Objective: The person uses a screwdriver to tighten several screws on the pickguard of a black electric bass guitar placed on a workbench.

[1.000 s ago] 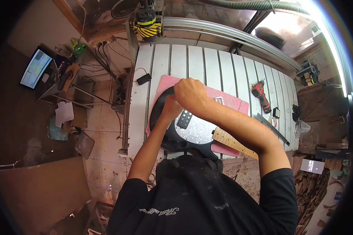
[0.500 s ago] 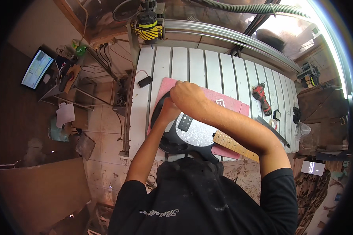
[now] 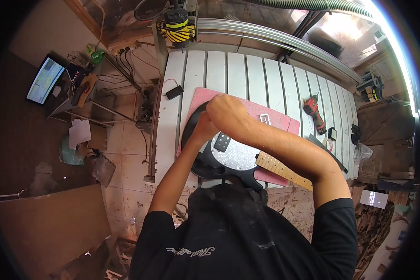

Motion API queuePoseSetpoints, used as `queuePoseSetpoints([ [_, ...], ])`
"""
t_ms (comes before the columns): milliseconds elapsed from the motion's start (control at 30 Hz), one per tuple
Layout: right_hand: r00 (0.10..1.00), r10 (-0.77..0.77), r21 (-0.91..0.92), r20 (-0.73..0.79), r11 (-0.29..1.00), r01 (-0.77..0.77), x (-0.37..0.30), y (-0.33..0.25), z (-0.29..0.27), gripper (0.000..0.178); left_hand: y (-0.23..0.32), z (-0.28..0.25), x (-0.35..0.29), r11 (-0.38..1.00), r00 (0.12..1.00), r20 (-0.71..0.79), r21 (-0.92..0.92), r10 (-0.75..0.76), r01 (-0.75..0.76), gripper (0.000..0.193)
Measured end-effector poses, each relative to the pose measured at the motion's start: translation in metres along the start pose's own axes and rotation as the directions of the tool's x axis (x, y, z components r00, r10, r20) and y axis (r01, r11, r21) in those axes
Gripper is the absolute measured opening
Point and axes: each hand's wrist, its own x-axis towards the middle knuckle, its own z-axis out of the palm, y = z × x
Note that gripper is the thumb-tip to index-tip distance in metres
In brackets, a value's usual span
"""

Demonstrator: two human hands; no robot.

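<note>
Little has changed over the last second; the view has shifted slightly, while both hands stay at the same part of the electric guitar [image 3: 240, 175], so the work seems to be held on one spot rather than moving across the body; the guitar lies face up on a pink foam sheet [image 3: 284, 123] atop the white slatted table [image 3: 214, 70], its neck [image 3: 284, 171] running to the lower right beneath the right forearm.

The right hand [image 3: 226, 113] is bent over the body's far side, back upward and fingers curled under; the left hand [image 3: 205, 128] meets it just beside, its fingertips hidden; whether either grips a small part or tool I cannot tell, nor how far each is open.

Nearest to them are the black pickup [image 3: 223, 143] and the pearly pickguard [image 3: 240, 155]; a white rectangular frame [image 3: 265, 119] lies on the foam beyond the right forearm.
</note>
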Motion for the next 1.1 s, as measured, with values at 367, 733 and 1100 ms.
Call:
queuePoseSetpoints([
  [367,0.889,0.456,0.488,-0.041,0.786,-0.380,-0.084,0.076,-0.081,0.037,-0.018,-0.011,-0.040,0.777,0.968,0.223,0.627,-0.111,-0.056,0.047],
  [733,0.375,0.922,0.943,-0.098,0.206,-0.260,-0.274,0.132,-0.021,0.016,0.003,0.042,-0.030,0.651,0.971,0.210,0.755,-0.117,-0.085,0.049],
  [1100,0.302,0.953,0.980,-0.027,0.084,-0.178,-0.319,0.132,0.005,0.013,-0.032,0.198,0.046,0.734,0.920,0.376,0.655,-0.108,-0.181,0.014],
])
